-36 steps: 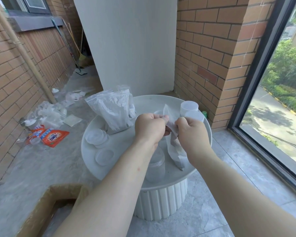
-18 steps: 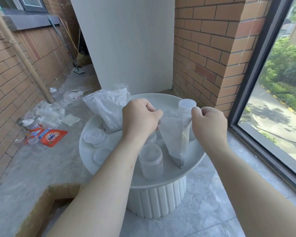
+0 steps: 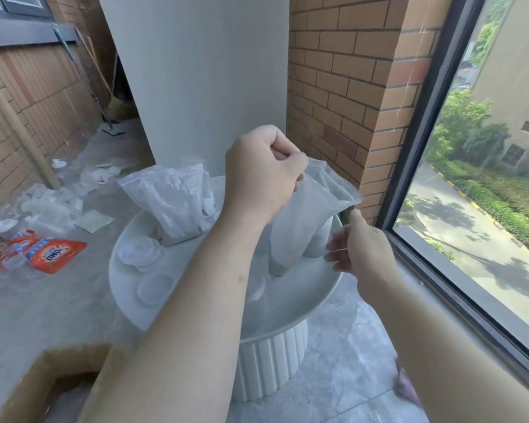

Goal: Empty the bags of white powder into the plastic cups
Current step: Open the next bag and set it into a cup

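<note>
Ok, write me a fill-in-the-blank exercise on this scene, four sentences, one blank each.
1. The left hand grips the bag of white powder at its ___ edge.
2. The orange detergent packet lies on the ___.
3. The round table is ___ in colour.
4. The window is on the person's ___ side.

Missing words: top; floor; white; right.

Round white table (image 3: 315, 296) by the window (image 3: 486, 209), orange detergent packet (image 3: 55, 254) on the floor, cardboard box (image 3: 43, 380) at bottom left
</note>
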Tool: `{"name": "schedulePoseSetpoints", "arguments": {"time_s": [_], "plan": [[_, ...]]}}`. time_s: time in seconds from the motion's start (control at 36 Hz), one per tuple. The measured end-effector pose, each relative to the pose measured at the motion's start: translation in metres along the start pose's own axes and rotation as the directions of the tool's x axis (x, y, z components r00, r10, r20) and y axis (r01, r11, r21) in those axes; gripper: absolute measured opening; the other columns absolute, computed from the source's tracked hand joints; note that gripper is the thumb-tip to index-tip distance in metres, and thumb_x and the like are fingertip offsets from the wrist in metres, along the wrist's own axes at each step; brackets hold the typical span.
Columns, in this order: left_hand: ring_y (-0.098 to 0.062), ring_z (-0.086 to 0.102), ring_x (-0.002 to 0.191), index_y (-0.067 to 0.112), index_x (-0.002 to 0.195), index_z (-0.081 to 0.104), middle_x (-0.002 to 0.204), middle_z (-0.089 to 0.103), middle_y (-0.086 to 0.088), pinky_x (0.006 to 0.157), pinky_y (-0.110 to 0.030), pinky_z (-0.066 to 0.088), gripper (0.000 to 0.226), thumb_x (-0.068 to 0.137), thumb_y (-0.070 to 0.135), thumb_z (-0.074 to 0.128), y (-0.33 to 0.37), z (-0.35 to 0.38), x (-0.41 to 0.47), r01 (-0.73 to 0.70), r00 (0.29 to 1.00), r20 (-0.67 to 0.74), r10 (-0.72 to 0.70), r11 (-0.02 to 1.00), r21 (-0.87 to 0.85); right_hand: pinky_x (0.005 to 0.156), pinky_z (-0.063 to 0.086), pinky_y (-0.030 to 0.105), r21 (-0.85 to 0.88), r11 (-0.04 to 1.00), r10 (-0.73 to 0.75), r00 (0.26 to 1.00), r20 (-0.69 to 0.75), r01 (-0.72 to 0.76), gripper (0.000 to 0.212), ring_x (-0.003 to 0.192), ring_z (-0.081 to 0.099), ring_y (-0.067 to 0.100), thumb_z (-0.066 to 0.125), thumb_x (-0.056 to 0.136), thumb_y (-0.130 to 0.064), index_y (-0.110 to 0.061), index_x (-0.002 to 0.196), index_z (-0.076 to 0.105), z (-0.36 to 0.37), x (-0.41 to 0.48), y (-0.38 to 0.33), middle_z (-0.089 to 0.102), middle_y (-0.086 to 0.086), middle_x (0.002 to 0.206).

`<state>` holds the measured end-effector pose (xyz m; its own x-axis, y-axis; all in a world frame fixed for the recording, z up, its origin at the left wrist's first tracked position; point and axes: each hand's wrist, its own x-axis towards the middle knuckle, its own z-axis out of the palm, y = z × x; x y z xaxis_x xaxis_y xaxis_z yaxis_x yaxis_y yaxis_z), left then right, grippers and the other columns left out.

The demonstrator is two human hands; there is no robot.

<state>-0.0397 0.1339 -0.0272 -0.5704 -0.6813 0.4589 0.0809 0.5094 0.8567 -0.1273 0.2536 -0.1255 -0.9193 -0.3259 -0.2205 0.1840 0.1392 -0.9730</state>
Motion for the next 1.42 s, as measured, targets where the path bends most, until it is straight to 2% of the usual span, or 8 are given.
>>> {"name": "schedulePoseSetpoints", "arguments": {"time_s": [0.17,0.31,0.53,0.67,0.78,0.97,1.19,1.42], "plan": [[-0.019,0.067,0.051,0.006,0.077,0.064,0.057,0.068,-0.001,0.054,-0.033,0.058,0.006,0.082,0.004,0.066,0.018,-0.001,-0.002,-0.151,0.988,0.0,0.151,0.987,-0.047,0.08,0.062,0.049,0.208,0.932,0.219,0.919,0.329,-0.296,0.058,0.085,0.074,0.043,0.041,0.105,-0.052,-0.001,0.117,0.064,0.018,-0.016,0.002,0.074,0.028,0.098],[-0.016,0.063,0.048,0.006,0.082,0.065,0.057,0.068,-0.002,0.051,-0.026,0.051,0.003,0.084,0.004,0.066,0.021,-0.01,-0.004,-0.125,0.992,0.004,0.127,0.984,-0.126,0.056,0.057,0.028,0.427,0.736,0.285,0.812,0.51,-0.526,0.048,0.064,0.067,0.027,0.05,0.097,-0.057,-0.014,0.099,0.071,0.02,-0.023,-0.009,0.069,0.009,0.08],[-0.013,0.057,0.045,0.009,0.085,0.063,0.056,0.065,0.0,0.049,-0.019,0.044,0.007,0.086,0.004,0.068,0.018,-0.033,-0.013,-0.071,0.993,0.08,0.082,0.988,-0.136,0.047,0.05,0.025,0.517,0.716,0.213,0.853,0.477,-0.468,0.06,0.06,0.066,0.019,0.05,0.089,-0.076,-0.026,0.113,0.073,0.013,-0.005,-0.008,0.072,0.0,0.087],[-0.021,0.063,0.048,0.009,0.098,0.058,0.056,0.066,-0.002,0.047,-0.027,0.046,0.04,0.084,0.042,0.076,0.016,-0.042,-0.022,0.103,0.985,0.139,-0.098,0.994,-0.033,0.074,0.058,0.031,0.498,0.765,0.216,0.891,0.399,-0.408,0.06,0.081,0.074,0.02,0.049,0.09,-0.075,-0.03,0.121,0.072,0.017,0.001,-0.006,0.077,-0.004,0.104],[-0.029,0.068,0.05,0.004,0.092,0.06,0.058,0.068,-0.007,0.045,-0.028,0.047,0.055,0.085,0.058,0.065,0.017,-0.05,-0.035,0.258,0.857,0.369,-0.361,0.919,0.299,0.073,0.062,0.036,0.469,0.809,0.233,0.926,0.296,-0.353,0.059,0.098,0.075,0.022,0.054,0.085,-0.077,-0.033,0.122,0.069,0.019,0.001,-0.006,0.076,-0.004,0.114],[-0.024,0.054,0.039,0.006,0.063,0.052,0.056,0.063,-0.016,0.04,-0.021,0.037,0.024,0.085,0.016,0.047,0.01,-0.059,-0.052,0.308,0.662,0.538,-0.522,0.844,0.44,0.069,0.06,0.039,0.388,0.894,0.177,0.973,0.15,-0.223,0.071,0.098,0.074,0.025,0.052,0.079,-0.084,-0.033,0.127,0.062,0.014,0.003,-0.006,0.071,-0.006,0.121],[-0.016,0.046,0.032,0.01,0.062,0.05,0.049,0.058,-0.007,0.037,-0.019,0.032,0.03,0.092,0.009,0.054,-0.008,-0.074,-0.05,0.407,0.724,0.464,-0.511,0.859,0.312,0.092,0.058,0.052,0.268,0.963,0.032,0.999,0.036,-0.04,0.066,0.099,0.072,0.028,0.038,0.09,-0.08,-0.027,0.08,0.076,0.013,0.0,-0.01,0.076,0.004,0.107],[-0.022,0.05,0.035,0.008,0.065,0.056,0.05,0.058,-0.012,0.043,-0.024,0.035,0.061,0.103,0.052,0.036,-0.017,-0.045,-0.069,0.601,0.799,0.163,-0.578,0.764,-0.236,0.064,0.043,0.039,0.321,0.945,-0.029,0.995,-0.092,0.058,0.06,0.074,0.052,0.021,0.034,0.094,-0.076,-0.02,0.087,0.052,0.007,0.002,-0.017,0.046,0.004,0.082]]}}
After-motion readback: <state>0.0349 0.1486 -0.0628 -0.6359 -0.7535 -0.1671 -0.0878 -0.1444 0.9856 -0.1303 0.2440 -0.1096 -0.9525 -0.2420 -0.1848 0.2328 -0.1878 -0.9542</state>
